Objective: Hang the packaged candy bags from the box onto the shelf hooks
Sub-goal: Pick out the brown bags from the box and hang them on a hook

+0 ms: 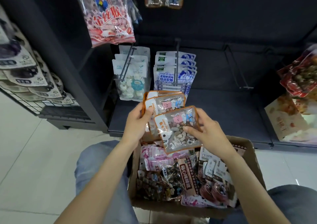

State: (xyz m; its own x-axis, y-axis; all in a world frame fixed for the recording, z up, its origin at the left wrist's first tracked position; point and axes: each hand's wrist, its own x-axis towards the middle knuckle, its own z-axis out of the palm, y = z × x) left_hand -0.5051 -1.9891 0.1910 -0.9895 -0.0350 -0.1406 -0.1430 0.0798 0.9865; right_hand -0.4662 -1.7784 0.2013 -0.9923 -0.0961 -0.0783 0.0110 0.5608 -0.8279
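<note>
Two hands work above our cardboard box (247, 148): our left hand (137, 123) grips stacked candy bags (164, 101), our right hand (205, 129) pinches the front bag (178, 131).

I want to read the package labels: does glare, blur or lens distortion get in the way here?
Head view: wide-angle bending curves the shelf edges at the borders; glare streaks the pink bag up top; the stone-candy bag in the right hand is fairly sharp with mild sheen; the left rack bags are soft.
</note>
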